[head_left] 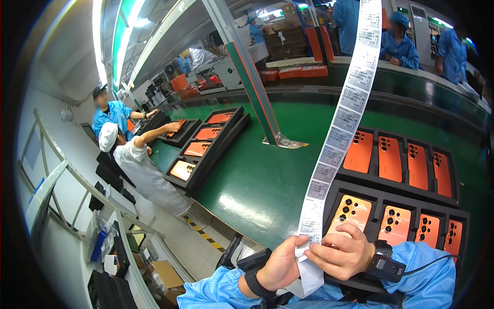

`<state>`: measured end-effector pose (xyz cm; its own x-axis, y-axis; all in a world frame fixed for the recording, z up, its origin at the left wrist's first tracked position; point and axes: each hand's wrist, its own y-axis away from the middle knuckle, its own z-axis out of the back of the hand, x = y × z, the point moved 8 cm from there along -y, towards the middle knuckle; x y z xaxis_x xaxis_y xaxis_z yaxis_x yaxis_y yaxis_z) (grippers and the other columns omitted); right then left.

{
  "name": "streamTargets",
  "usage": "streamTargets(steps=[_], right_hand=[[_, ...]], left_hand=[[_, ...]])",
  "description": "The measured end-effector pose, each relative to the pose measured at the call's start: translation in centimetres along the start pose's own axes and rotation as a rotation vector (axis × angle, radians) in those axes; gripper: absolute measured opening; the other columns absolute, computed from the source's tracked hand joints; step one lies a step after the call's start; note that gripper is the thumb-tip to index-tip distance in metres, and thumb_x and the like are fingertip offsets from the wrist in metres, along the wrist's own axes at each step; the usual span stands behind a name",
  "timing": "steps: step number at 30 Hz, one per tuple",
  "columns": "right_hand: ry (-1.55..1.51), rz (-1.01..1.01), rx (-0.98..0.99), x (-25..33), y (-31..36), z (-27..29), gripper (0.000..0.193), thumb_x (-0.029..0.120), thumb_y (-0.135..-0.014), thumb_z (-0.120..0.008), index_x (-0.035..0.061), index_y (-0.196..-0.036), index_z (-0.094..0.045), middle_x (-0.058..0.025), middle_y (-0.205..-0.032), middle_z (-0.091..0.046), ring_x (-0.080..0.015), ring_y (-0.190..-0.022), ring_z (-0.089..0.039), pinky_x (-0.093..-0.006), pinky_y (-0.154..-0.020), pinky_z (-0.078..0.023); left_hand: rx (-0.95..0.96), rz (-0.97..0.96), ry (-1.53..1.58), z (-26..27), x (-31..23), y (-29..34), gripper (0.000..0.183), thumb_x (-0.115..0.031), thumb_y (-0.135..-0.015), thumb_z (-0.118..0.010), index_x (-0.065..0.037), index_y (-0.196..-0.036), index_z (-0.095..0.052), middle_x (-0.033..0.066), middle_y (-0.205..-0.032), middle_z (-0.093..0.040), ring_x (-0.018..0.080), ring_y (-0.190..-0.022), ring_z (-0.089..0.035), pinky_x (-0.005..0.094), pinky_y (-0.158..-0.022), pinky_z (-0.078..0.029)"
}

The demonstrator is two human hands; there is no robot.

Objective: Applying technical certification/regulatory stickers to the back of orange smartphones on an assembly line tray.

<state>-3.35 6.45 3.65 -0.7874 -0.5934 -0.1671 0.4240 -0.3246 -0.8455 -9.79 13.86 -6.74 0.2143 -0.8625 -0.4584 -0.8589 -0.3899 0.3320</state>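
A long white strip of printed labels [337, 136] hangs from the top of the view down to my hands. My left hand [278, 265] pinches its lower end between thumb and fingers. My right hand [343, 252] is closed on the same end from the other side, fingers curled over it. Pale backing paper [311, 275] trails below the fingers. Just beyond my right hand, an orange phone [354, 210] lies back up in a black foam tray [378, 201], beside several similar phones.
Behind it, another black tray [378, 134] holds several orange phones. A green bench [247, 175] extends leftward, with a metal post [252, 87] rising from it. Farther left, a person in white [146, 165] reaches into a tray beside another tray of phones [206, 149]. A cardboard box [167, 278] stands lower left.
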Motion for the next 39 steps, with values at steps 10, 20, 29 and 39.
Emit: streamTargets(steps=[10, 20, 29, 39], right_hand=[[-0.151, -0.090, -0.057, -0.8, -1.4, 2.4, 0.035, 0.016, -0.051, -0.059, 0.0059, -0.084, -0.066, -0.0040, -0.086, -0.060, -0.0239, -0.082, -0.055, -0.0376, -0.064, -0.042], [-0.024, -0.164, 0.129, -5.7, -2.0, 8.8, 0.027, 0.004, -0.073, -0.068, -0.0024, -0.098, -0.061, -0.0069, -0.077, -0.057, -0.0205, -0.067, -0.051, -0.0344, -0.056, -0.038], [0.053, -0.271, 0.094, -4.5, -0.8, 11.8, 0.030, 0.011, -0.062, -0.072, 0.0014, -0.087, -0.059, -0.0052, -0.071, -0.055, -0.0197, -0.061, -0.049, -0.0328, -0.053, -0.033], [0.022, -0.328, 0.044, -5.6, 0.3, 12.6, 0.022, 0.009, -0.068, -0.070, 0.0036, -0.086, -0.059, -0.0045, -0.071, -0.057, -0.0203, -0.061, -0.051, -0.0345, -0.055, -0.037]], left_hand=[[0.045, -0.059, -0.511, -2.1, -4.6, -0.8, 0.029, -0.010, -0.087, -0.053, 0.006, -0.111, -0.054, 0.0113, -0.097, -0.063, 0.0199, -0.091, -0.062, 0.0307, -0.082, -0.049], [0.254, -0.122, -1.557, -3.9, -6.2, -1.6, 0.028, -0.007, -0.079, -0.065, 0.000, -0.106, -0.062, 0.0051, -0.083, -0.063, 0.0140, -0.074, -0.058, 0.0281, -0.070, -0.048], [0.614, -0.355, -2.087, -6.1, -0.8, -2.9, 0.005, -0.004, -0.066, -0.057, -0.001, -0.070, -0.058, 0.0138, -0.072, -0.059, 0.0309, -0.075, -0.059, 0.0419, -0.064, -0.037], [0.884, -0.237, -2.296, -5.6, 1.6, -3.9, 0.023, -0.014, -0.073, -0.062, -0.003, -0.093, -0.057, 0.0101, -0.088, -0.061, 0.0266, -0.087, -0.058, 0.0382, -0.075, -0.039]])
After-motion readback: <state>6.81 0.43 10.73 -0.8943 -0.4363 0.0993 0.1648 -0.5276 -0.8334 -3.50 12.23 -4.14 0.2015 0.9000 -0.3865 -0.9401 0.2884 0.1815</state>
